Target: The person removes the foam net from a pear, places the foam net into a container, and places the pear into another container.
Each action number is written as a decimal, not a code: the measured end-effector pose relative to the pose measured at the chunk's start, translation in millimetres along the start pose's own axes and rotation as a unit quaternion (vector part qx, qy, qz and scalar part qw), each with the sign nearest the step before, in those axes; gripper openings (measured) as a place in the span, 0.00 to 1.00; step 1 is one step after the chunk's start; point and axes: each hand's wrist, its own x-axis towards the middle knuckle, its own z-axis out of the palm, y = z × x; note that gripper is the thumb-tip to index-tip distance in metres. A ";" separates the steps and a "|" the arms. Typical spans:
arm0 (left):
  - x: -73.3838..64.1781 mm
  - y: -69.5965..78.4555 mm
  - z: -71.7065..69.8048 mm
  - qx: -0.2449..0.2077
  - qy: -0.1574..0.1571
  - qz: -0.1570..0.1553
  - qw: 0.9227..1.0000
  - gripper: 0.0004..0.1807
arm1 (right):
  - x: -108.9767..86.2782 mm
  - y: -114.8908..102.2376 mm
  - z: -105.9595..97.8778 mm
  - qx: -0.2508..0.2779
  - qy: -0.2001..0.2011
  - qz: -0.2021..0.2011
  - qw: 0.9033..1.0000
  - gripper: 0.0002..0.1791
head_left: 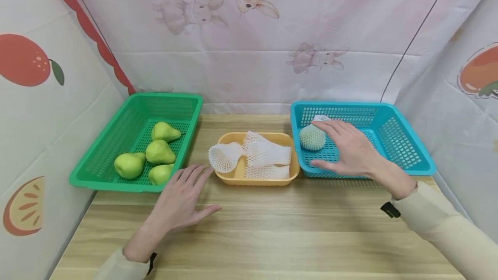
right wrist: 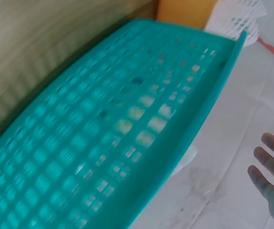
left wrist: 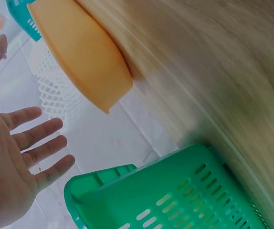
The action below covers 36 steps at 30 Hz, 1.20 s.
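Observation:
My left hand (head_left: 180, 200) hovers over the table by the near right corner of the green basket (head_left: 83, 176), fingers spread and holding nothing. Several green pears (head_left: 159, 152) lie in that basket. My right hand (head_left: 352, 148) is above the blue basket (head_left: 412, 154), fingers extended and thumb apart, nothing in its grasp. Beside its fingertips, at the basket's left end, a pear in a white foam net (head_left: 312, 138) rests inside. Between the baskets, a yellow tray (head_left: 237, 180) holds several white foam net sleeves (head_left: 268, 150). In the left wrist view the left palm (left wrist: 8, 167) is bare.
The wooden table (head_left: 264, 232) extends in front of the containers. A printed cloth wall (head_left: 241, 72) stands close behind them, with side panels (head_left: 27, 124) at left and right. The yellow tray sits close against the blue basket's left side.

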 end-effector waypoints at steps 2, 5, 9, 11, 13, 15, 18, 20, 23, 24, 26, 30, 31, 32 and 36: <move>0.0 0.8 1.0 -0.001 0.001 0.002 1.000 0.54 | -1.8 8.0 -2.5 -0.005 -0.010 0.009 1.000 0.55; 0.4 2.3 2.3 -0.001 0.003 0.004 1.000 0.54 | -2.8 18.8 -7.5 -0.013 -0.029 0.022 0.999 0.56; 0.8 3.7 2.6 -0.002 0.006 0.002 1.000 0.54 | -1.0 32.9 -12.7 -0.016 -0.061 0.035 0.997 0.55; 0.6 4.0 2.8 -0.001 0.005 0.000 1.000 0.55 | -0.2 40.2 -14.0 -0.019 -0.077 0.042 0.996 0.54; 0.5 4.4 2.6 -0.001 0.003 -0.002 1.000 0.55 | 0.4 48.1 -14.4 -0.022 -0.089 0.051 0.994 0.53; 0.2 4.5 2.6 -0.001 0.002 -0.002 1.000 0.56 | 1.0 56.3 -14.4 -0.025 -0.099 0.059 0.993 0.53; -0.1 4.5 2.7 -0.001 0.003 -0.002 1.000 0.55 | 3.2 68.4 -13.2 -0.034 -0.110 0.065 0.991 0.53; -0.2 4.7 2.9 -0.001 0.005 0.000 1.000 0.55 | 4.6 75.8 -12.2 -0.040 -0.119 0.068 0.990 0.53; 0.8 5.5 2.8 -0.006 0.006 0.003 1.000 0.55 | 5.9 84.8 -12.0 -0.050 -0.135 0.080 0.986 0.52; 1.0 5.9 2.6 -0.006 0.007 0.004 1.000 0.55 | 6.8 87.4 -12.1 -0.052 -0.141 0.085 0.985 0.52; 0.9 6.6 2.5 -0.007 0.007 0.004 1.000 0.54 | 9.4 91.4 -12.2 -0.056 -0.154 0.095 0.982 0.52; -0.9 6.7 3.2 -0.003 0.010 0.005 1.000 0.54 | 17.0 101.5 -7.8 -0.064 -0.183 0.107 0.975 0.53; -1.5 6.3 3.6 -0.003 0.012 0.005 1.000 0.54 | 18.3 104.3 -5.7 -0.067 -0.187 0.109 0.974 0.54; -1.7 5.9 3.6 -0.002 0.014 0.006 1.000 0.54 | 19.3 107.5 -3.2 -0.068 -0.191 0.112 0.973 0.54; -2.2 4.7 2.7 0.004 0.016 0.009 1.000 0.54 | 21.5 117.3 7.1 -0.077 -0.207 0.114 0.969 0.55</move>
